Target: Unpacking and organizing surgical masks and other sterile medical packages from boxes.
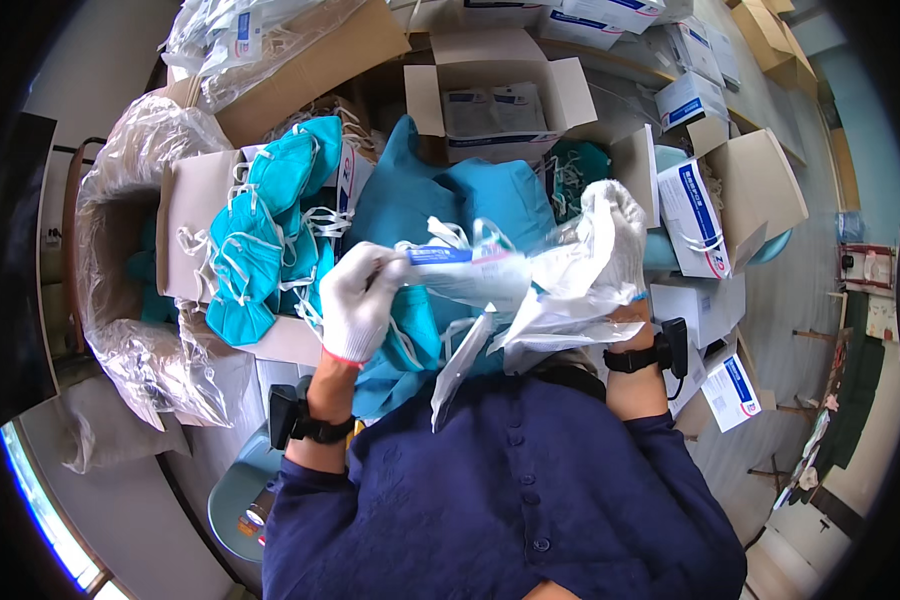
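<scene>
Far off, boxed bags (495,108) look done while masks (245,280) at left lie unbagged, left fingers (375,257) closed around one packet (475,274), right fingers (610,198) around a bundle (568,315).

I'm seeing teal masks (245,255), white gloves (355,305), a navy shirt (470,480), black wristbands (327,430), and blue banding the white pouch (485,278)!

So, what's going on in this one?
A person in white gloves handles plastic packaging above their lap. The left hand pinches one end of a printed clear pouch, blurred, so its contents are hard to tell. The right hand holds a loose bunch of plastic bags. Teal masks with white straps are heaped at the left; an open carton behind holds flat packets.
</scene>
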The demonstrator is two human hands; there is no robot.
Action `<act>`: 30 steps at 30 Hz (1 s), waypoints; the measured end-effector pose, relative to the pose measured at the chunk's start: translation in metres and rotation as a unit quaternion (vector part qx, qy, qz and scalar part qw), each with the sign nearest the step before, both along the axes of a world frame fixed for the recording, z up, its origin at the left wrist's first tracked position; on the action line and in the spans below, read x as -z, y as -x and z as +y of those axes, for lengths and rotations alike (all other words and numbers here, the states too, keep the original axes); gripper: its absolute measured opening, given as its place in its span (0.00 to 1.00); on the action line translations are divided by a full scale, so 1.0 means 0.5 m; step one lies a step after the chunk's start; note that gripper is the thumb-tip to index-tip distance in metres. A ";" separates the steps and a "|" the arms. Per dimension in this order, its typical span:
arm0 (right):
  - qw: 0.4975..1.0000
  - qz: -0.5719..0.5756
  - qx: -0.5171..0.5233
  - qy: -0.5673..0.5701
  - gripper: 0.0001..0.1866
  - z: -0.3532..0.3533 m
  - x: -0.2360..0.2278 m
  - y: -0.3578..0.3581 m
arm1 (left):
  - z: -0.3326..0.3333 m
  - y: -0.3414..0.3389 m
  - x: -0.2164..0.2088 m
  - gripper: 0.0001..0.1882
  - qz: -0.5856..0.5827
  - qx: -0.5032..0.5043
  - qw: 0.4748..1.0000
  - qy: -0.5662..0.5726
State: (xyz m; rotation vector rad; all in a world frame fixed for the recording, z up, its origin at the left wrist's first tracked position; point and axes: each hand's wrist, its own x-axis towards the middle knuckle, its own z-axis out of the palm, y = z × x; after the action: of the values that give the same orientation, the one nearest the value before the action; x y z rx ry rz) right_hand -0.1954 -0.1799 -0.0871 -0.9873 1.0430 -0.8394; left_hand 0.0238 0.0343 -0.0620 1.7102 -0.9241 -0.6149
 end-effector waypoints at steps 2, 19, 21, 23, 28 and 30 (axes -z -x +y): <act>0.999 -0.027 -0.042 0.014 0.17 0.007 0.005 -0.001 | -0.002 -0.028 0.004 0.09 -0.085 0.088 0.981 -0.153; 0.953 0.114 -0.153 0.234 0.15 0.062 -0.015 -0.036 | -0.082 -0.028 -0.024 0.10 -0.292 0.342 0.876 -0.178; 0.951 0.125 -0.151 0.240 0.14 0.062 -0.006 -0.033 | -0.078 -0.019 -0.012 0.09 -0.299 0.336 0.883 -0.131; 0.948 0.129 -0.156 0.247 0.13 0.062 -0.011 -0.035 | -0.074 -0.035 -0.028 0.07 -0.208 0.244 0.943 -0.092; 0.988 0.048 -0.088 0.114 0.14 0.051 -0.003 -0.004 | -0.049 -0.166 -0.106 0.07 -0.155 -0.115 0.974 0.118; 0.990 0.080 -0.068 0.091 0.15 0.039 0.007 0.007 | -0.001 -0.227 -0.142 0.12 -0.179 -0.203 0.961 0.065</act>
State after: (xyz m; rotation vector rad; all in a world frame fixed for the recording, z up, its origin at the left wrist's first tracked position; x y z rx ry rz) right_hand -0.1989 -0.1605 -0.0908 -1.2828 1.0346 -0.7619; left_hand 0.1375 0.0339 0.0091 1.8522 -0.8033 0.0301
